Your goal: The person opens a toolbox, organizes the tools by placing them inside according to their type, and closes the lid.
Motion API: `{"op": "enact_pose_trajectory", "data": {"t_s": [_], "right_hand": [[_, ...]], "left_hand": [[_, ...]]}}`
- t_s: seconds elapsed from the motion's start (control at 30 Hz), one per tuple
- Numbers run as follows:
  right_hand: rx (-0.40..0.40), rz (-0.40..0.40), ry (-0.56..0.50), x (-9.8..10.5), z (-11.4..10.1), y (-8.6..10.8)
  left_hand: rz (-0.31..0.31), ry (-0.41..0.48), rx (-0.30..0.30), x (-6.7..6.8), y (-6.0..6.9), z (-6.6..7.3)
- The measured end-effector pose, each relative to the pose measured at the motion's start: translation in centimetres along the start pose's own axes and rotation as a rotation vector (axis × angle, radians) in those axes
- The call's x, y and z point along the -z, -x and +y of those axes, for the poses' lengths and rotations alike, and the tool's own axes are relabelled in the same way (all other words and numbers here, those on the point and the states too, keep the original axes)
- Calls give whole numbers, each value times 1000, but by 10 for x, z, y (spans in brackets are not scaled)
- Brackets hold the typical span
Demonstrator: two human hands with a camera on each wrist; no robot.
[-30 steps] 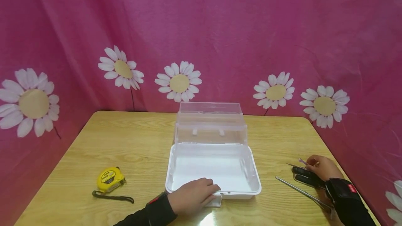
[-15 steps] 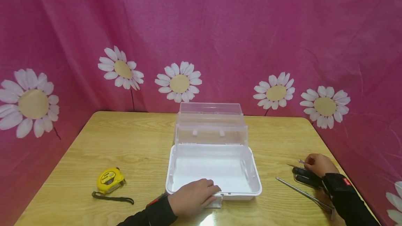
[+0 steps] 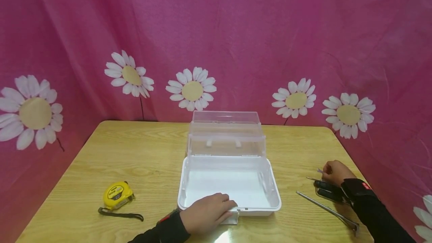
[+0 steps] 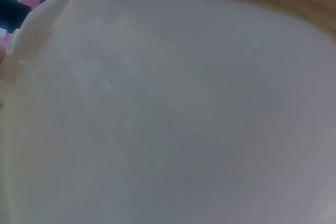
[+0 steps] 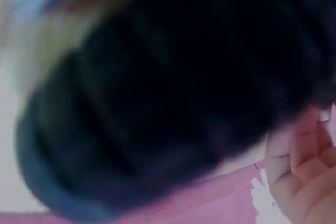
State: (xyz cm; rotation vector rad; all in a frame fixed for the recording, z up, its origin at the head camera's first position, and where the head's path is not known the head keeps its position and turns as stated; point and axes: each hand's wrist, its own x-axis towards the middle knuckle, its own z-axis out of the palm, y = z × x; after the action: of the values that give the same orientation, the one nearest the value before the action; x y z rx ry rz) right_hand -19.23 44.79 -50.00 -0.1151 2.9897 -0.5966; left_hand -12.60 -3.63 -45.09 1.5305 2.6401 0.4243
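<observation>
A white plastic toolbox (image 3: 275, 194) stands at the table's middle, its clear lid (image 3: 226, 143) raised at the back. My left hand (image 3: 206, 213) grips the front rim beside the latch (image 3: 231, 219). The toolbox's pale wall (image 4: 173, 103) fills most of the left wrist view. At the right, my right hand (image 3: 337, 172) pinches a slim tool with a small lilac-grey end (image 3: 320, 170); the hand hides the remainder. Black-handled tools (image 3: 329, 191) lie just below that hand. One ribbed black handle (image 5: 157, 93) looms blurred in the right wrist view.
A thin metal rod with a bent end (image 3: 325, 208) lies between the toolbox and the right forearm. On the left sits a yellow tape measure (image 3: 117, 195) with a black strap (image 3: 121, 213). Flowered pink cloth (image 3: 236, 48) hangs behind the wooden table (image 3: 148, 156).
My right hand has shifted slightly left and away from me with the slim tool. The left hand keeps its place on the toolbox rim.
</observation>
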Motion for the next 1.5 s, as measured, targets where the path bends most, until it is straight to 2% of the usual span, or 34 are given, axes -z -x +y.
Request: {"op": "enact_pose_trajectory", "data": {"t_s": [0.13,0.37,0.5,0.73,0.9,1.03,1.1,1.17,1.23,1.33,1.43,1.5], "right_hand": [[14,23,56,4,-7,-3],[94,60,133,3,-10,-12],[80,32,148,-3,-9,-17],[84,43,154,-5,-11,-18],[48,47,153,-1,-15,-17],[61,31,196,8,-23,-23],[89,49,188,16,-36,-27],[131,83,167,28,-60,-33],[171,131,122,42,-95,-38],[286,185,63,58,-154,-43],[427,160,19,61,-209,-44],[522,113,26,56,-236,-43]], "left_hand": [[5,-3,-1,0,0,0],[13,-13,-3,1,3,-1],[20,-20,-9,1,3,-2],[14,-11,-11,1,2,-1],[10,-10,-8,0,1,0],[20,-21,-8,-1,1,1],[25,-23,-11,-2,1,1],[28,-21,-14,-2,1,2],[31,-17,-17,-2,2,2],[36,-21,-17,-2,3,2],[44,-32,-19,-2,2,0],[45,-40,-23,-2,2,-1]]}}
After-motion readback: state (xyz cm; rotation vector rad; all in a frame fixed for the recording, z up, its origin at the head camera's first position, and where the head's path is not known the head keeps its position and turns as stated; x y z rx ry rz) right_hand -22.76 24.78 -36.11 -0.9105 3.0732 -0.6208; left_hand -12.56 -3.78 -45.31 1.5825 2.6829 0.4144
